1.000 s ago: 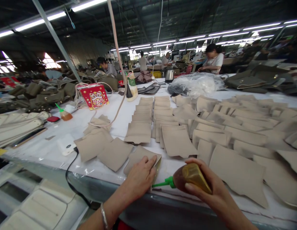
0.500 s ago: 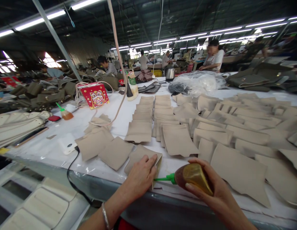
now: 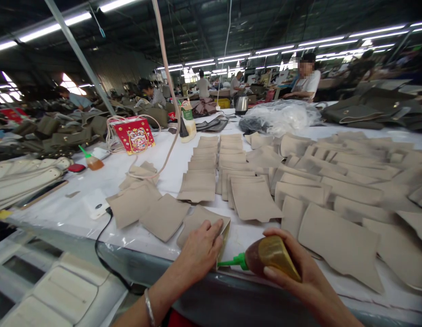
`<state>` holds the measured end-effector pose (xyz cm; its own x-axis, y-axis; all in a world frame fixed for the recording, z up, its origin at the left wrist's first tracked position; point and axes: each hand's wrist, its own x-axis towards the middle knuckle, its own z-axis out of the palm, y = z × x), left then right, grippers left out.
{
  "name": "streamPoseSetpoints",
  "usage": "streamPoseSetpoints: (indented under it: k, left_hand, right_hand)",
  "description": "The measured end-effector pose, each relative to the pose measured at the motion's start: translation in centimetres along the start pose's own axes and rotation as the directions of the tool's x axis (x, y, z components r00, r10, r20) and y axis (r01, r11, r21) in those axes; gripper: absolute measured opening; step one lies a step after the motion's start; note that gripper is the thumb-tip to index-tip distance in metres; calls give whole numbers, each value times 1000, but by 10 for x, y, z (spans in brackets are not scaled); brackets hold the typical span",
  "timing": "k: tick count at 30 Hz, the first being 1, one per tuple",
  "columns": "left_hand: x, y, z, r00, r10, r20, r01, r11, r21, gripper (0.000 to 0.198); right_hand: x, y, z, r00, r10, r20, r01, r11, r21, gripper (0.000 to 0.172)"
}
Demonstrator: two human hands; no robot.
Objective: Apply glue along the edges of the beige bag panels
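My left hand (image 3: pixel 199 251) lies flat with spread fingers on a beige leather piece (image 3: pixel 197 220) at the near edge of the white-covered table (image 3: pixel 74 209). My right hand (image 3: pixel 299 278) grips an amber glue bottle (image 3: pixel 272 256) held sideways. Its green nozzle (image 3: pixel 230 262) points left and touches the lifted right edge of that piece, next to my left fingers.
Several beige leather pieces (image 3: pixel 255 200) lie in rows across the table. A red patterned bag (image 3: pixel 135 135), a second glue bottle (image 3: pixel 89 160), a white device with black cable (image 3: pixel 96 205) and a plastic-wrapped bundle (image 3: pixel 279 117) lie farther off. Other people work at tables behind.
The bottle's nozzle has slid slightly down along the piece's right edge. My left hand stays pressed on the piece.
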<state>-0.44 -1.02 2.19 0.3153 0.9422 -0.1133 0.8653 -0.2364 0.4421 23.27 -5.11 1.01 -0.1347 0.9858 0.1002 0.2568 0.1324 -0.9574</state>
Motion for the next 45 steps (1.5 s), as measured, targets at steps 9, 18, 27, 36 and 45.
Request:
streamPoseSetpoints:
  k: [9,18,27,36,45]
  left_hand:
    - [0,-1,1,1000,17,-12,-17,1000,15,47]
    - [2,-1,1,1000,29,-10,-29,999,17,46]
    - [2,0,0,1000,22,3,-22,1000,11,46]
    - [6,1,0,999,34,15,-33,999,-37,46]
    - [10,0,1,999,34,9,-34,998,-55,47]
  right_hand:
    - [12,6,-14,992,-84,-93,68,984,-163,48]
    - [15,9,-11,997,-56,-49,50,991,-123,50]
    - [19,8,-13,990,-141,-21,135,974,-179,46]
    - [33,8,-17,909,-389,-151,313,875,-369,40]
    - [26,4,-14,841,-542,8,494,761,-421,40]
